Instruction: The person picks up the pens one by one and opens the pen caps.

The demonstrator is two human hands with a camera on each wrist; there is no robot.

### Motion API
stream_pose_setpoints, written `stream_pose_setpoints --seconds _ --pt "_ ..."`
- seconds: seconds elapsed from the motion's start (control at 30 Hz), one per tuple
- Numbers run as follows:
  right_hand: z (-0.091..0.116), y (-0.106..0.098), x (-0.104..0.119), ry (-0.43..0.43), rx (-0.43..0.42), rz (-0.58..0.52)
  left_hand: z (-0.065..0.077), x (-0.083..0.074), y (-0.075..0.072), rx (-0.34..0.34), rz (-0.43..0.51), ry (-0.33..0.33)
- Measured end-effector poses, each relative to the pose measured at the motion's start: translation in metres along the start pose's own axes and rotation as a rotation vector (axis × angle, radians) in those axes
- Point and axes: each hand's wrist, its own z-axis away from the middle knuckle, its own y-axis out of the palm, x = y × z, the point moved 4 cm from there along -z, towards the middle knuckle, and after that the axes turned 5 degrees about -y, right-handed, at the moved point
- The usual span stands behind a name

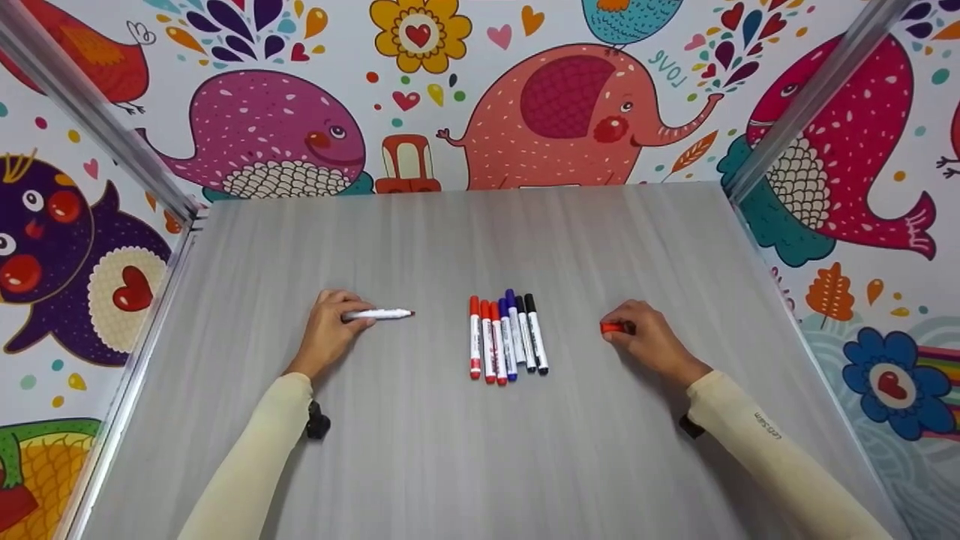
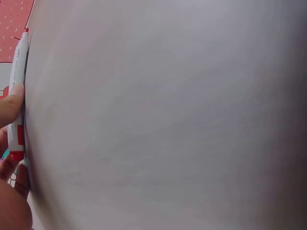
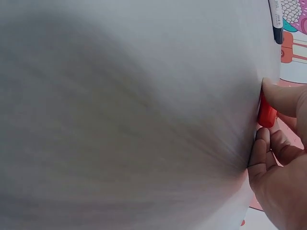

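Observation:
My left hand (image 1: 334, 330) pinches an uncapped red marker (image 1: 388, 314) near its back end, its bare red tip pointing right toward the middle of the table. In the left wrist view the same marker (image 2: 18, 62) shows a white barrel, a red end plug and the thumb across it. On the right side of the table, my right hand (image 1: 646, 337) holds a red marker cap (image 1: 613, 328) between thumb and fingers. The right wrist view shows the cap (image 3: 267, 112) low at the table surface. Between the hands lies a row of capped red, blue and black markers (image 1: 501, 341).
The grey wood-grain table (image 1: 450, 465) spreads under both hands. Metal posts (image 1: 810, 97) rise at its back corners. A wall with cartoon animals (image 1: 555, 112) stands behind it. A black-ended marker (image 3: 277, 24) shows at the top of the right wrist view.

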Motion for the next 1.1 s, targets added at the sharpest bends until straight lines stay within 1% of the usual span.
stream_pose_setpoints --seconds 0.27,0.5,0.8,0.9,1.1 --pt "0.0 -0.001 0.001 0.016 0.008 -0.004 0.0 -0.001 -0.001 0.007 -0.008 0.007" --pt "0.0 -0.002 0.001 0.028 0.016 0.0 0.0 0.001 -0.003 0.007 -0.002 0.016" --pt "-0.001 -0.004 0.003 0.005 0.022 0.004 0.0 0.003 -0.004 0.02 0.009 0.008" --pt "-0.001 -0.006 0.004 0.002 0.022 0.013 0.001 0.001 -0.006 0.018 0.013 0.006" --pt "-0.001 -0.01 0.007 0.007 0.009 0.007 0.006 -0.007 -0.011 -0.013 0.015 -0.017"
